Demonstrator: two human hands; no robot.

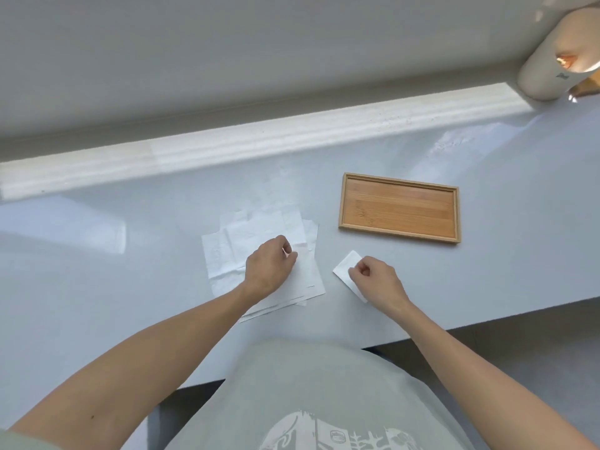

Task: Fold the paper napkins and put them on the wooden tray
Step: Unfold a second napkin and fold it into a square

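A loose pile of flat white paper napkins (246,241) lies on the pale grey table, left of centre. My left hand (268,266) rests on the pile with its fingers pinched on the top napkin's edge. To the right, a small folded napkin (344,266) lies on the table, and my right hand (373,279) holds it with curled fingers, covering its near part. The wooden tray (399,207) sits beyond my right hand, rectangular with a raised rim and nothing in it.
The grey table (130,271) ends in a near edge by my body and a raised white ledge (259,138) at the back. A cream cylindrical object (552,60) stands at the far right corner.
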